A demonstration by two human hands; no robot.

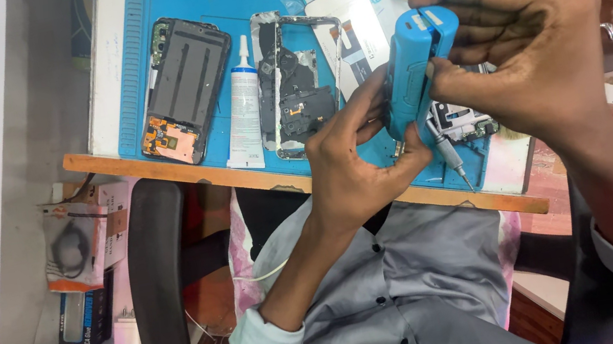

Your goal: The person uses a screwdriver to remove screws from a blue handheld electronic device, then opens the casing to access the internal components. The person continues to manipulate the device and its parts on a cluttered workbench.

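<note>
A smooth blue plastic tool case (413, 69) with a faint sheen sits above a matt blue rubbery work mat (209, 0). The opened phone (184, 84) shows dull black plastic and coppery foil; the glue bottle (244, 116) is white plastic. The desk edge (180, 171) is bare wood, the shirt (396, 299) soft grey cloth.

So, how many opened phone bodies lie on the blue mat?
2 clearly: a dark one at the mat's left, and a silver-framed one right of the white glue bottle. The hands may hide more.
</note>
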